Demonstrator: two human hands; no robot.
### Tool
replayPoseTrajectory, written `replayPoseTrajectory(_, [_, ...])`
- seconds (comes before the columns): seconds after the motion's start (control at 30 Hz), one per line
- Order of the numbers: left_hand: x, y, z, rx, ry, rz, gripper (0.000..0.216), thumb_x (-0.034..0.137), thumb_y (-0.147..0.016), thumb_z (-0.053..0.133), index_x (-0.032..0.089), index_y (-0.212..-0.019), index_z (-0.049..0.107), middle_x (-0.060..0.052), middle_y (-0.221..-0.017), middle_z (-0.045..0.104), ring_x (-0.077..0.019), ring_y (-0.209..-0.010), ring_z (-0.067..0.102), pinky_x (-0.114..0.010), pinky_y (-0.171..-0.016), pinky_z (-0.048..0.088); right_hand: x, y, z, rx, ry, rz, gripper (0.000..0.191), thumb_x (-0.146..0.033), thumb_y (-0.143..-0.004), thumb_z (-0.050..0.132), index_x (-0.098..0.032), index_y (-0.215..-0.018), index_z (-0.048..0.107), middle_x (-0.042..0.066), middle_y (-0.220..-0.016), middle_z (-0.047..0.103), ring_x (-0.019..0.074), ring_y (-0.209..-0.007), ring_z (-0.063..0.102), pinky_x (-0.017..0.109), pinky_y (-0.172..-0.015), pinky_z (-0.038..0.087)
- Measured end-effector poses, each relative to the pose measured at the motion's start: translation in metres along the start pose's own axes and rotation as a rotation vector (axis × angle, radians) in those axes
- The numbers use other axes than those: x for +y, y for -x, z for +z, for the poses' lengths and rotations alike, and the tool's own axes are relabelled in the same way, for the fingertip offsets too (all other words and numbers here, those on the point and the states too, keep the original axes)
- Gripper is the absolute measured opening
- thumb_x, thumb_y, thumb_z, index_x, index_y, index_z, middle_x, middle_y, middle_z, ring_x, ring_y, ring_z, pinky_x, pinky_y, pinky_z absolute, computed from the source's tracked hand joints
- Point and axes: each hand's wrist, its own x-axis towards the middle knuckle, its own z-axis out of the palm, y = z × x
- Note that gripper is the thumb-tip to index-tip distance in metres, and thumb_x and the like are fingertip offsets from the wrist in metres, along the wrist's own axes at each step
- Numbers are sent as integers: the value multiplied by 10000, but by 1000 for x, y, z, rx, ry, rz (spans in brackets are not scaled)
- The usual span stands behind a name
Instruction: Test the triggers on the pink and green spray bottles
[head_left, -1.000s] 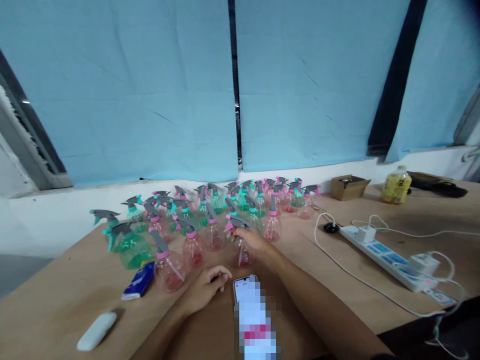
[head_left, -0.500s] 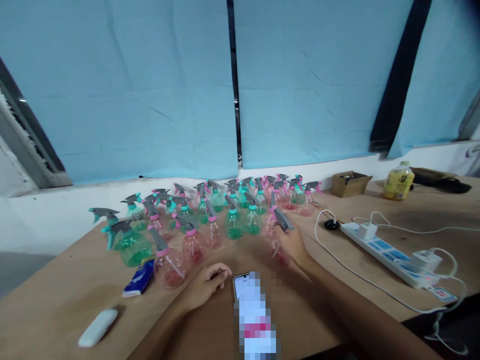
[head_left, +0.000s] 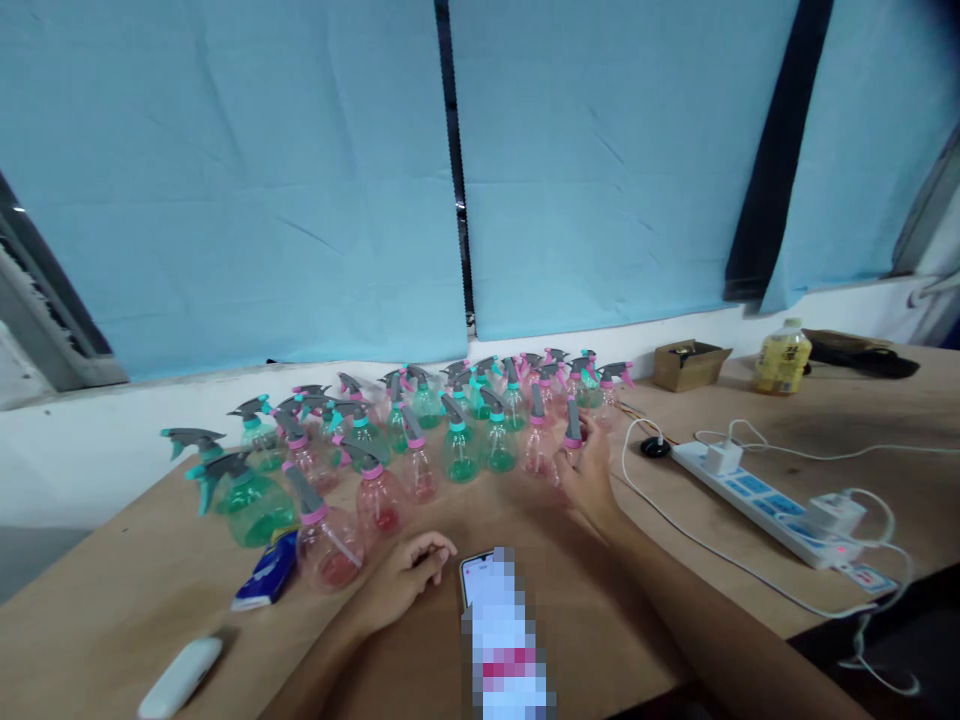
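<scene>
My right hand [head_left: 592, 478] is holding a pink spray bottle [head_left: 572, 432]; the grip is wrapping snugly around its body, fingers closed on it, with the grey trigger head and pink collar poking up above my knuckles. The bottle is standing upright at the right end of the front row of spray bottles [head_left: 457, 448], just beside its pink neighbour; my hand is hiding its base, so I cannot tell whether it is touching the table [head_left: 675, 570].

My left hand [head_left: 405, 578] is resting on the table closer to me, its grip loosely curled and holding nothing, fingertips lying just beside the top corner of a phone [head_left: 480, 572] that is lying flat.

Looking further out, the bottles are crowding the table's far side, pink and green mixed, all with grey triggers. A big green bottle [head_left: 251, 505] is sitting at the left end, with a round pink bottle [head_left: 326, 545] in front of it and a blue packet [head_left: 264, 572] lying between them. A white oblong object [head_left: 176, 680] is lying near the left edge.

To my right, a white power strip [head_left: 757, 498] is running across the table with chargers plugged in and a white cable [head_left: 675, 530] looping towards my arm. Beyond that a cardboard box [head_left: 688, 365] and a yellow drink bottle [head_left: 782, 368] are standing by the wall, under blue blinds [head_left: 300, 180].
</scene>
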Motion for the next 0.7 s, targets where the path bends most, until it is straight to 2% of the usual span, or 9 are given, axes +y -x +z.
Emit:
replayPoseTrajectory(0.17, [1, 1, 0, -7, 11, -5, 461, 604, -893, 468, 205, -1023, 658, 19, -708, 582, -136, -618, 500, -242, -597, 362, -4, 0, -6, 110, 102, -12, 677, -311, -748, 592, -171, -1365, 351, 162, -1247, 465, 326, -1150, 467, 571, -996, 357])
replayPoseTrajectory(0.3, [-1, 1, 1, 13, 23, 13, 438, 589, -895, 478, 207, -1001, 662, 19, -713, 581, -139, -633, 514, -241, -601, 374, -19, 3, -20, 202, 88, -217, 583, -253, -736, 591, -154, -1279, 403, 170, -1230, 443, 340, -1188, 446, 565, -993, 358])
replayPoseTrajectory(0.37, [-6, -1, 2, 35, 27, 24, 430, 577, -902, 476, 204, -1006, 662, 24, -695, 577, -134, -611, 511, -241, -593, 373, -30, 7, -25, 106, 39, -358, 438, -200, -741, 572, -180, -1171, 494, 140, -1167, 490, 314, -1126, 498, 521, -962, 379])
replayPoseTrajectory(0.43, [-12, -3, 4, 74, 38, 41, 427, 566, -910, 471, 197, -1011, 662, 27, -676, 570, -131, -589, 508, -242, -591, 379, -42, 14, -24, -119, -5, -475, 285, -153, -767, 544, -211, -1045, 570, 92, -1041, 572, 268, -1001, 552, 466, -913, 385])
replayPoseTrajectory(0.5, [-16, -4, 5, 135, 46, 69, 421, 553, -922, 466, 194, -1009, 666, 20, -677, 576, -140, -604, 524, -248, -608, 402, -52, 24, -17, -354, -57, -532, 217, -118, -795, 516, -225, -961, 605, 54, -914, 621, 231, -891, 564, 417, -864, 380])
replayPoseTrajectory(0.57, [-16, -3, 5, 223, 17, 111, 398, 527, -941, 454, 202, -1009, 673, -4, -732, 620, -165, -675, 567, -264, -660, 436, -59, 33, -6, -489, -108, -499, 214, -101, -808, 497, -224, -937, 616, 44, -869, 634, 217, -849, 556, 387, -830, 378])
replayPoseTrajectory(0.7, [-16, 5, 2, 466, -169, 227, 323, 448, -959, 453, 235, -1028, 685, -62, -983, 694, -239, -937, 615, -330, -861, 457, -62, 50, 15, -595, -172, -372, 225, -85, -805, 489, -219, -935, 615, 36, -879, 633, 209, -855, 550, 361, -810, 369])
